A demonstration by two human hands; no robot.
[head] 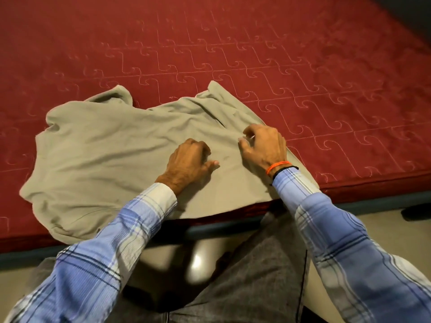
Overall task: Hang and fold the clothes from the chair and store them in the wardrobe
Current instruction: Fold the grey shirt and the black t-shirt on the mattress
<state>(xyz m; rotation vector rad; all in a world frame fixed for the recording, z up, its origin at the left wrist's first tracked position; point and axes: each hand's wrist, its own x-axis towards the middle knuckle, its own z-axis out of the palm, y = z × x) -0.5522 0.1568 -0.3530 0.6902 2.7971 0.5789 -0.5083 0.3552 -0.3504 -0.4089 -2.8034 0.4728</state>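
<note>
Now hands (224, 155) on beige shirt (105, 145)

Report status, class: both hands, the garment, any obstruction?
Left hand and right hand curled on the garment. Grey-green shirt spread on red mattress, wrinkled, unfolded. No obstruction seen.

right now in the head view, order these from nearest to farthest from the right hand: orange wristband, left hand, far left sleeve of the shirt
1. Orange wristband, on the right hand's own wrist.
2. Left hand, just to its left on the shirt.
3. Far left sleeve, at the shirt's opposite edge on the red mattress.
</note>
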